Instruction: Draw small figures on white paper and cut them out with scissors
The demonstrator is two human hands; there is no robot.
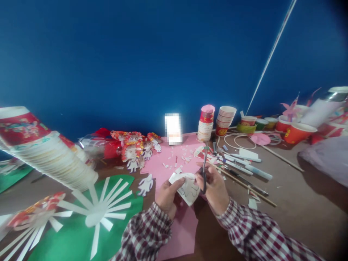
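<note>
My left hand (168,195) pinches a white piece of paper (189,190) with a dark outline drawn on it, thumb on top. Black-handled scissors (203,177) are in my right hand (216,186), their blades pointing up and away from the paper. The fingertips of my right hand are also close to the paper's right edge; whether they touch it I cannot tell. Both hands are above a pink sheet (179,232). Just left of them lies a white paper figure cutout (146,185).
Paper scraps (187,158) litter the pink sheet. Coloured figures (132,152) stand behind at left, near stacked paper cups (49,152) and a white paper fan shape (99,212) on green paper (62,239). Pens (239,166), a wooden stick (244,185) and cup stacks (206,125) are at right.
</note>
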